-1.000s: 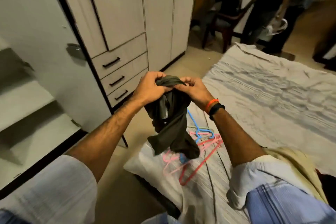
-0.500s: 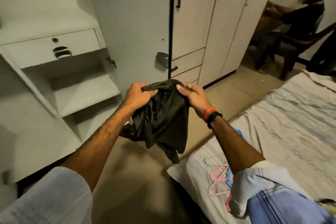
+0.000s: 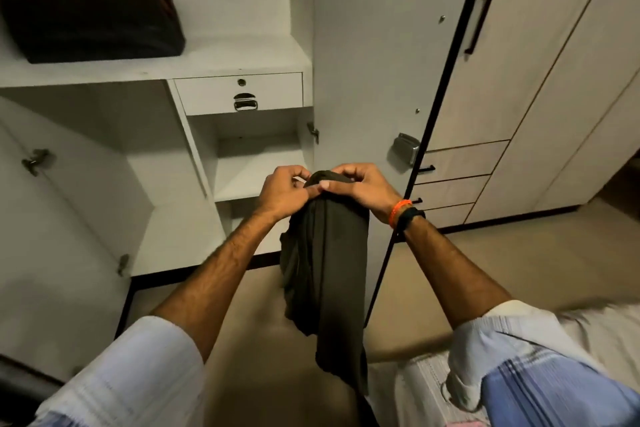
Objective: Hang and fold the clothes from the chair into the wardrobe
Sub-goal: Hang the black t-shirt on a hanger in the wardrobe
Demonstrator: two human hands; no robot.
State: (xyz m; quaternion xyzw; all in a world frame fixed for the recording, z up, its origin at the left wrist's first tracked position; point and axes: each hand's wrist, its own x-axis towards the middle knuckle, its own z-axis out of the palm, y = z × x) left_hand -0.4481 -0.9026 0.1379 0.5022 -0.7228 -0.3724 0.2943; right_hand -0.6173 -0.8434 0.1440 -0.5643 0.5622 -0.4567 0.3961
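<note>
- A dark olive garment (image 3: 325, 270) is being held up in the air in front of the open wardrobe (image 3: 239, 55), above the beige floor (image 3: 263, 340).
- Its top edge is being pinched between the left hand (image 3: 285, 189) and the right hand (image 3: 363, 184), the two hands touching at the fingertips, fingers curled round the cloth.
- The cloth is being bunched at the top and is hanging down in one long, narrow, creased drape; what kind of garment it is cannot be told, since the fabric is folded on itself.
- One garment is being handled; two hands are being used on it.
- On the right wrist two bands are being worn: an orange band (image 3: 396, 211) and a dark band (image 3: 410, 217) just beside it.
- Inside the wardrobe, one black folded item (image 3: 93, 24) is lying on the upper shelf, at the left.
- Below that shelf one small drawer (image 3: 239, 92) with a metal pull is being shown, and under it a bare shelf compartment (image 3: 256, 166).
- One wardrobe door (image 3: 374, 62) is standing open just behind the hands, a metal latch (image 3: 403, 148) on its inner face.
- To the right, closed wood-grain wardrobe doors (image 3: 540, 62) are being seen, with three drawers (image 3: 457, 180) stacked beneath.
- A pale bedsheet (image 3: 422, 388) is showing at the lower right.
</note>
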